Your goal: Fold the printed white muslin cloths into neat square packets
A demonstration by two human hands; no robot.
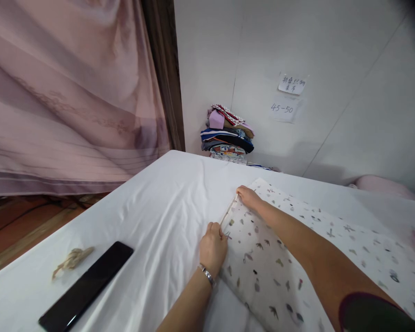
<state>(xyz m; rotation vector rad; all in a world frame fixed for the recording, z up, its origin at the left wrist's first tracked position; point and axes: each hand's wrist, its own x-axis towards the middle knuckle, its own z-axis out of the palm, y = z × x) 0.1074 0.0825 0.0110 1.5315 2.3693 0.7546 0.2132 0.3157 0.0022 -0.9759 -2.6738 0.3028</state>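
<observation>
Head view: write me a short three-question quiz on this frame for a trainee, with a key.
1. True or false: the left hand and the right hand both hold the same edge of the patterned fabric.
2. Which thing lies beside the black phone on the white sheet? A) scissors B) a knotted beige cord C) a red cup
3. Fill in: the bracelet is on the ___ wrist.
Key: 1 true; 2 B; 3 left.
</observation>
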